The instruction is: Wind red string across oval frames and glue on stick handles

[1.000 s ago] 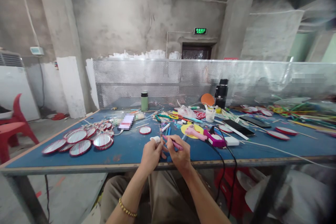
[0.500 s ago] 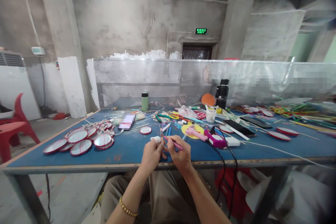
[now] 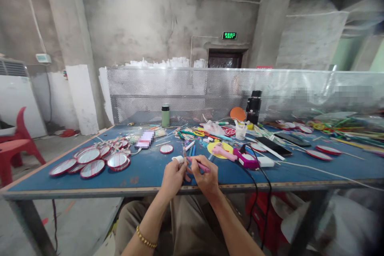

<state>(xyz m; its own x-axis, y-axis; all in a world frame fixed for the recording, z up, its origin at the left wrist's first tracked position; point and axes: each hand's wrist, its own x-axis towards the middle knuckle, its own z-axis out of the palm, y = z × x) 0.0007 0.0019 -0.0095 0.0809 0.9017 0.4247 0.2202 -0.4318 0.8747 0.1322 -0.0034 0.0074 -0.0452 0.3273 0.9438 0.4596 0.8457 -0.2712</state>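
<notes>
My left hand [image 3: 173, 177] is closed at the blue table's near edge [image 3: 90, 190], with a white wrap on its raised finger, pinching a thin stick [image 3: 184, 153] that points up. Right beside it, touching, my right hand [image 3: 205, 178] is closed round a pink pen-like tool [image 3: 198, 163] angled toward the stick. A gold bracelet [image 3: 145, 239] sits on my left wrist. Just past my hands lie blue sticks [image 3: 192, 150] and a pink and purple glue gun [image 3: 237, 155] on its black cord.
Several round red-rimmed mirrors [image 3: 91, 160] lie at the left. A green flask [image 3: 165, 116], black bottle [image 3: 253, 106], white cup [image 3: 240, 131], phones [image 3: 273, 145] and coloured sticks [image 3: 345, 130] crowd the back and right. A perforated metal screen [image 3: 210, 92] backs the table. Red chair [image 3: 18, 140] at far left.
Almost nothing differs. My hands stay together at the table edge with only slight finger movement, and the view has shifted a little.
</notes>
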